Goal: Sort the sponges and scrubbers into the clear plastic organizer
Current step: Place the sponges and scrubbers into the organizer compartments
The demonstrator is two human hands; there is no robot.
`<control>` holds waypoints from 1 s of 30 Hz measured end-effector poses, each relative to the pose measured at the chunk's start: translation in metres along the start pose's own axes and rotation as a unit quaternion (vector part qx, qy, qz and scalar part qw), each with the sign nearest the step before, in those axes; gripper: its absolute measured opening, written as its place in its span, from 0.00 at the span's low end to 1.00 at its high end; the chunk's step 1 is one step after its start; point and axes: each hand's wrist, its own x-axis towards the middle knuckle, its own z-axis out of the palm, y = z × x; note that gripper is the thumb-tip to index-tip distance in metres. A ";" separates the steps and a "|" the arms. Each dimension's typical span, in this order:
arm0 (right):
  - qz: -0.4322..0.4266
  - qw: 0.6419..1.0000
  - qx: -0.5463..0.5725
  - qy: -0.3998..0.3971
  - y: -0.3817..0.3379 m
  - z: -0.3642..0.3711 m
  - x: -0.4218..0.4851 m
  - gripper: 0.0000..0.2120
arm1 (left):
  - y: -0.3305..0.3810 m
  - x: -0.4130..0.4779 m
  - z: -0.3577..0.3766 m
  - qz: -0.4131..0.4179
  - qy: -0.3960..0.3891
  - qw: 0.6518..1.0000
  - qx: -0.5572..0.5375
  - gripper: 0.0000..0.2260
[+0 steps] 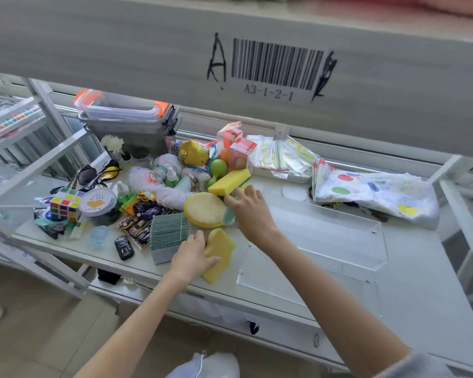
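Head view looks down on a white desk [410, 282] set under a grey shelf edge bearing a barcode label [277, 65]. At far left a paint palette [10, 120] lies on a neighbouring rack, and stacked clear storage boxes [126, 115] with orange clips stand at the desk's back. Forward of them sits a clutter of small items: a puzzle cube [66, 204], toy cars [137, 227] and white yarn [159, 186]. The left hand [190, 256] lies flat on a yellow sponge [220, 255] at the desk's front edge, fingers spread, not closed around it. Just beyond is a round yellow mesh scrubber [204, 210]. The right hand [250, 207] reaches over it, fingertips touching a yellow-and-green block sponge [230, 181]; whether it grips cannot be told. To the right lies the clear plastic organizer [325, 236], then a spotted white cloth [374, 195]. Beige floor tiles show below.
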 end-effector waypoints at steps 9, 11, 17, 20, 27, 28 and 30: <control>0.050 0.987 0.153 -0.017 0.060 -0.047 -0.106 0.15 | 0.025 -0.017 -0.028 0.078 0.034 0.996 -0.042 0.15; 0.082 0.984 0.154 -0.038 0.071 -0.046 -0.128 0.15 | 0.042 -0.024 -0.029 0.107 0.027 0.989 -0.094 0.16; 0.108 0.980 0.144 -0.080 0.077 -0.024 -0.159 0.13 | 0.087 -0.028 -0.006 0.158 -0.067 0.956 -0.239 0.20; 0.114 0.979 0.138 -0.099 0.076 -0.005 -0.160 0.13 | 0.092 -0.021 0.007 0.161 -0.075 0.960 -0.217 0.20; 0.100 0.978 0.140 -0.115 0.072 0.023 -0.156 0.15 | 0.084 -0.003 0.001 0.139 -0.043 0.970 -0.195 0.18; 0.101 0.978 0.139 -0.118 0.072 0.025 -0.156 0.15 | 0.084 -0.002 0.001 0.137 -0.044 0.971 -0.193 0.18; 0.097 0.978 0.133 -0.126 0.075 0.026 -0.157 0.16 | 0.085 0.000 0.002 0.140 -0.056 0.972 -0.183 0.18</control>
